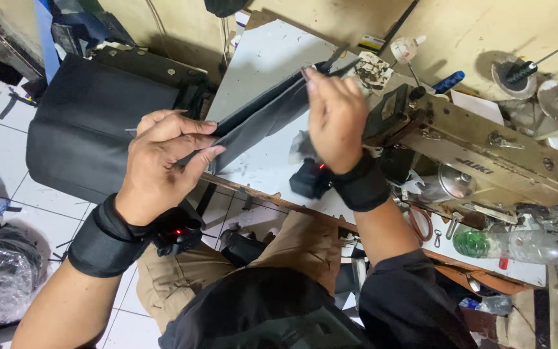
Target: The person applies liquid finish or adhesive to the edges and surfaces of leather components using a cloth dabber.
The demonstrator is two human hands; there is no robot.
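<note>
White sewing table (259, 58), both hands pinching black fabric strip (259, 119), L hand (163, 161) near end, R hand (334, 116) far end

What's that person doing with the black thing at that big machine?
A person sits at a sewing machine on a white table. Both hands pinch a long folded strip of black fabric, stretched between them: the left hand at the near end, the right hand at the end beside the machine. More black material lies to the left.

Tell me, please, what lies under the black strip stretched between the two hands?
Under the black strip lies the white table, bare and flecked with scraps. The right hand covers the strip's far end, so whatever lies beneath there is hidden.
</note>
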